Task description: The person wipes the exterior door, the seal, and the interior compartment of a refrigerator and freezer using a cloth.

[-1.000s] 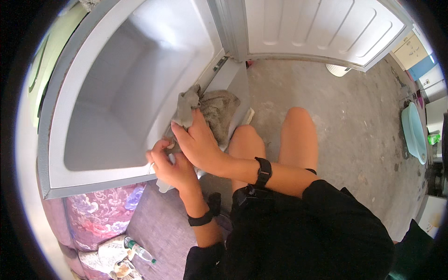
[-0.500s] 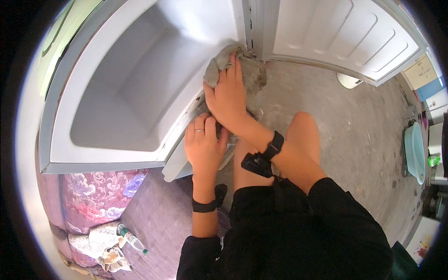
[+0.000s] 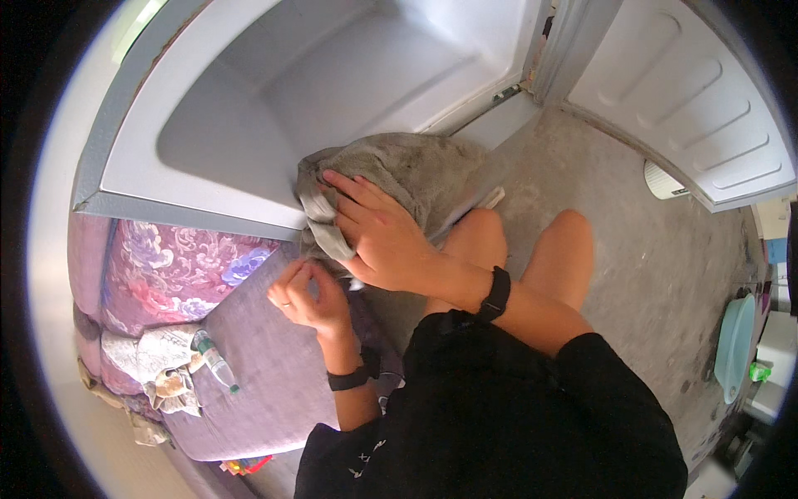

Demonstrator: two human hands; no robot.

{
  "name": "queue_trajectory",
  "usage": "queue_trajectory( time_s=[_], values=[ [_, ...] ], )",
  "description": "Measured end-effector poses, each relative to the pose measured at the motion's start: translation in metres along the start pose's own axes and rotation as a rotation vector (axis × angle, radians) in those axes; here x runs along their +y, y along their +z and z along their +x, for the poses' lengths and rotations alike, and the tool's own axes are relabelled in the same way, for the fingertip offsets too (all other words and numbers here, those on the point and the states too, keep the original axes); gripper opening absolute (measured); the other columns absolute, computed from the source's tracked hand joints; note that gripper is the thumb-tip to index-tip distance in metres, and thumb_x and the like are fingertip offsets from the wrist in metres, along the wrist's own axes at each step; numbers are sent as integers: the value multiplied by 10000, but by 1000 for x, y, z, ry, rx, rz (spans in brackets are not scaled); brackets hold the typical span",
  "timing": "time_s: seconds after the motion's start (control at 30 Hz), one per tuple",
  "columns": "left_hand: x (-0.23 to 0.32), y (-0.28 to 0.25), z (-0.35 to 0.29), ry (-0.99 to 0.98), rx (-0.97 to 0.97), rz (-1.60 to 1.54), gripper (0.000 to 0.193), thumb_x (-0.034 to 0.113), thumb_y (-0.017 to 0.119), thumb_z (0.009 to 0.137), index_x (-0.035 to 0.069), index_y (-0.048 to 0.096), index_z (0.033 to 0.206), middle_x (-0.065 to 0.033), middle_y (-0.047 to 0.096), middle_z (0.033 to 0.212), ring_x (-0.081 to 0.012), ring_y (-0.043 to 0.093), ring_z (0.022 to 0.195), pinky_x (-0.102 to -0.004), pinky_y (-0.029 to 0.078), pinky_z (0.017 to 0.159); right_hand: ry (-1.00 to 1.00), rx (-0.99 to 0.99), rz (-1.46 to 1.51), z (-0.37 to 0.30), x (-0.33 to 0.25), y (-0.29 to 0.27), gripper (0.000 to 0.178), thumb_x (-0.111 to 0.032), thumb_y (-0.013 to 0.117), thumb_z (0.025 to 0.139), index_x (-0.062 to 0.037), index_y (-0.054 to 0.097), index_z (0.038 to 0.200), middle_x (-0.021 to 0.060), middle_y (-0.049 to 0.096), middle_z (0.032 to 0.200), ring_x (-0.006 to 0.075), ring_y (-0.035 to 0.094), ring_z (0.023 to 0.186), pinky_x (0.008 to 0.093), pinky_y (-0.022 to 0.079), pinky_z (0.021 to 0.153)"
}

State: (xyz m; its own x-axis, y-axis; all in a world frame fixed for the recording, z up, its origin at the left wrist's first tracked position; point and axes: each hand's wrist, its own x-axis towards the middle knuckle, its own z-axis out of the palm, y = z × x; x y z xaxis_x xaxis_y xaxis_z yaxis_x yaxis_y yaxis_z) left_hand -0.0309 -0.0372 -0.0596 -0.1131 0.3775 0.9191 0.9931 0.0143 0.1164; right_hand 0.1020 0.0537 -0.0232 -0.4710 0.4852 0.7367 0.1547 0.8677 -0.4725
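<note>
A damp-looking grey cloth (image 3: 416,170) is draped over the lower front edge of an open white fridge compartment (image 3: 241,108). My right hand (image 3: 382,241) presses on the cloth near the compartment's left front corner, with a fold of it bunched between thumb and fingers. Just below that corner, my left hand (image 3: 312,299) is closed, its fingers curled and the thumb drawn up to them. Its fingertips are close to the hanging end of the cloth; whether they pinch anything is unclear. Both wrists wear black straps.
The fridge door (image 3: 682,100) stands open at the right. A purple sofa (image 3: 249,366) on the left bears a plastic bottle (image 3: 216,362) and a crumpled pale cloth (image 3: 158,358). Far right on the concrete floor (image 3: 632,291) is a light-blue basin (image 3: 735,349).
My right hand has slid the cloth left along the fridge's front edge toward its corner. My left hand has moved down and left, and its fingers have curled. The view has shifted.
</note>
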Motion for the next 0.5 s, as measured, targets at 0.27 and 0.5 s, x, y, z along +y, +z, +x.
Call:
queue_trajectory(
  time_s=[0.27, 0.5],
  values=[
    [16, 15, 7, -293, -133, -212, 182, -27, 732, 748, 64, 620, 859, -89, 528, 890, -254, 512, 862, -355, 430, 753, 229, 148, -372, -34, 47, -42, 489, -246, 665, 801, 39, 602, 1193, 247, 486, 1363, 441, 459, 1246, 519, 436, 958],
    [16, 21, -1, -385, -63, -171, 135, 42, 729, 795, 56, 598, 825, -46, 527, 850, -202, 477, 828, -327, 404, 741, 261, 213, -530, -39, 25, -1, 469, -186, 672, 773, 40, 581, 1174, 321, 485, 1228, 509, 456, 1142, 604, 390, 934]
  ],
)
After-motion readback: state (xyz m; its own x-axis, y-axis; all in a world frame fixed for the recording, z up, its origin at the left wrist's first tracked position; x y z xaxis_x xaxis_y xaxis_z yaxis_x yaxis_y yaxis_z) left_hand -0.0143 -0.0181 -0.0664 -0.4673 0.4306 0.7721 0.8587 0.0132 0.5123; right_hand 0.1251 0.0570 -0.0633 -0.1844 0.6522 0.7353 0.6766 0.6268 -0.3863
